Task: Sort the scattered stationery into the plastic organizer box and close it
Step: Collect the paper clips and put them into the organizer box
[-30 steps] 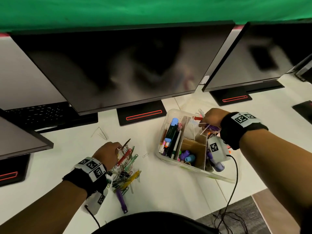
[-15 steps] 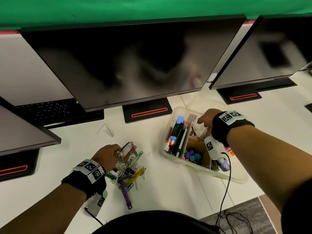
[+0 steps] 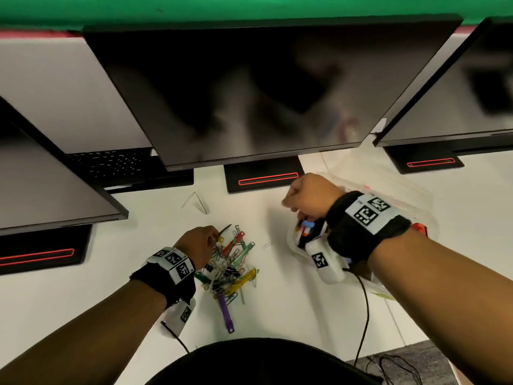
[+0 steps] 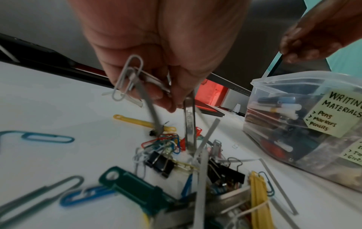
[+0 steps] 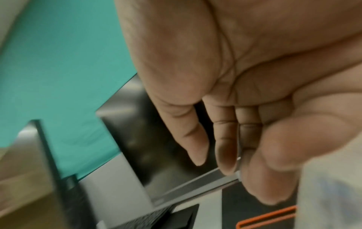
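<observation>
Stationery: a purple clip (image 3: 226, 312) lies nearest, at 6 o'clock of the loose clip pile (image 3: 234, 266). Left hand (image 3: 195, 245), at the pile's 10 o'clock, pinches a grey paper clip (image 4: 127, 77) and thin metal strips; best shake snagged pieces free before lifting. Organizer box (image 4: 305, 124) sits open at 3 o'clock. Right hand (image 3: 308, 197) hovers above it, fingers curled; whether it holds anything I cannot tell.

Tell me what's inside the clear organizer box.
Through the organizer box wall, pens and markers lie stacked behind a "Writing Materials" label. The right hand and wristband cover the other compartments from above.
</observation>
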A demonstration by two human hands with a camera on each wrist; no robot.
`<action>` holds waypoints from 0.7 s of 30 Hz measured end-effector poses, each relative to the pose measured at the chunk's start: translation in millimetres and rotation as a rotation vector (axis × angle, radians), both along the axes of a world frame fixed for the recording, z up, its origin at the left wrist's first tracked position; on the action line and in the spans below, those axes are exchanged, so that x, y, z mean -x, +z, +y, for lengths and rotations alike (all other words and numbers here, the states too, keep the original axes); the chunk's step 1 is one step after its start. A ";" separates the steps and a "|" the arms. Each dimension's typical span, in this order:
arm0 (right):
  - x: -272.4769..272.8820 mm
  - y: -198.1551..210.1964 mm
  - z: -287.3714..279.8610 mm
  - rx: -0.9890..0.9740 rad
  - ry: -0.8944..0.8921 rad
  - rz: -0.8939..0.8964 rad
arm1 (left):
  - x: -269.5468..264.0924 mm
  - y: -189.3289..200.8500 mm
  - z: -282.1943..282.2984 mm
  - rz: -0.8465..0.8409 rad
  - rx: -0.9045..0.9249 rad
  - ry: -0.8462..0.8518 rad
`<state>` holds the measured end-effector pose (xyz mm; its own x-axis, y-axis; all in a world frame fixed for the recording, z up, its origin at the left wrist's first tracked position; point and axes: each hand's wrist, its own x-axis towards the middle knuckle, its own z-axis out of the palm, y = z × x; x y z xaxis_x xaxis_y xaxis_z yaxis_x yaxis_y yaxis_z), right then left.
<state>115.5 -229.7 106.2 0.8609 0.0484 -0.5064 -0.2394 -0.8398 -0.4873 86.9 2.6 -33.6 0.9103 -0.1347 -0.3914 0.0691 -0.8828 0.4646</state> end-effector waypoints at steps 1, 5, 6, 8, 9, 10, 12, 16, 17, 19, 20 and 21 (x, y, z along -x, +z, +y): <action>3.7 -3.7 13.5 0.016 0.071 0.003 | -0.8 -0.2 1.1 -0.008 -0.002 -0.002; 9.9 -38.4 61.0 0.169 0.349 -0.032 | -0.7 -3.9 13.4 -0.002 0.027 0.028; 11.7 -49.7 68.7 0.206 0.397 -0.043 | 0.4 -4.2 15.9 0.004 0.039 0.024; 15.2 -78.4 80.7 0.258 0.487 -0.027 | 3.3 -4.3 21.9 0.022 0.067 0.013; 17.4 -93.0 83.7 0.278 0.532 0.001 | 4.3 -4.1 23.9 0.037 0.070 0.006; 20.0 -106.6 86.6 0.289 0.584 0.038 | 5.7 -4.1 27.1 0.056 0.063 0.005; 24.5 -127.1 86.4 0.309 0.661 0.108 | 7.6 -5.2 30.0 0.088 0.058 0.007; 25.8 -148.5 85.8 0.406 0.763 0.131 | 12.5 -8.3 35.0 0.109 0.084 0.022; 24.4 -151.0 86.2 0.409 0.768 0.122 | 13.0 -8.4 34.7 0.101 0.090 0.024; 22.3 -153.9 87.0 0.378 0.756 0.075 | 13.1 -7.6 32.5 0.092 0.112 0.045; 22.5 -154.3 86.6 0.353 0.737 0.047 | 12.8 -7.3 30.3 0.091 0.127 0.061; 23.7 -154.8 86.2 0.322 0.702 0.025 | 12.4 -8.0 28.0 0.091 0.140 0.071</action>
<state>91.8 -143.5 -48.7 0.6712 0.4254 -0.6071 0.3936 -0.8985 -0.1943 74.5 30.6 -41.6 0.8812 -0.1305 -0.4544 0.1760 -0.8014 0.5716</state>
